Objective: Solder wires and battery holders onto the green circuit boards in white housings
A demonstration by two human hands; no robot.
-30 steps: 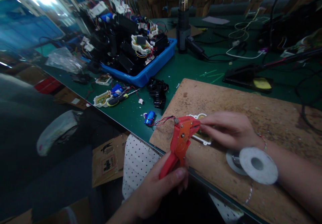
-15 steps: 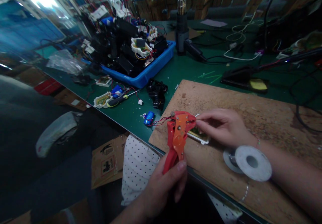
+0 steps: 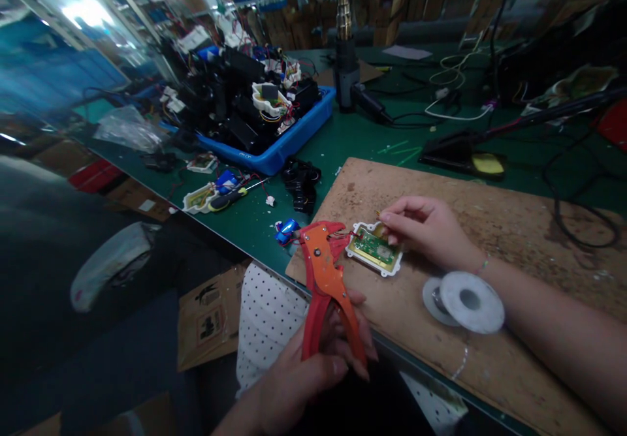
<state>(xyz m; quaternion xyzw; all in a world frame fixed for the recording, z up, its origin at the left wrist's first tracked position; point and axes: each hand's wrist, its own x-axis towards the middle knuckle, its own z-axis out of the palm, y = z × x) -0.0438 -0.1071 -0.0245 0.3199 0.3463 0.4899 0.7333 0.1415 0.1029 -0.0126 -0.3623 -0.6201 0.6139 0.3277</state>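
Note:
My left hand [image 3: 326,351] is wrapped round the handles of a red and orange wire stripper [image 3: 326,273], whose handles are spread and whose jaws are apart. A green circuit board in a white frame [image 3: 377,250] lies on the brown board [image 3: 490,227], just right of the jaws. Red wires run at its left edge. My right hand [image 3: 424,230] is over the frame's upper right corner, thumb and forefinger pinched on a thin yellowish wire [image 3: 378,214]. A blue cylindrical part [image 3: 287,230] with wires lies left of the stripper.
A solder spool [image 3: 470,299] stands by my right wrist. Farther back are a blue tray [image 3: 274,155] heaped with black parts, a heat gun [image 3: 345,74] and a soldering iron stand [image 3: 455,152]. A screwdriver [image 3: 228,199] and black parts [image 3: 301,185] lie left.
The wire stripper's handles have spread and its jaws have moved left, off the frame. My right hand has shifted slightly up, and the circuit board now shows more fully.

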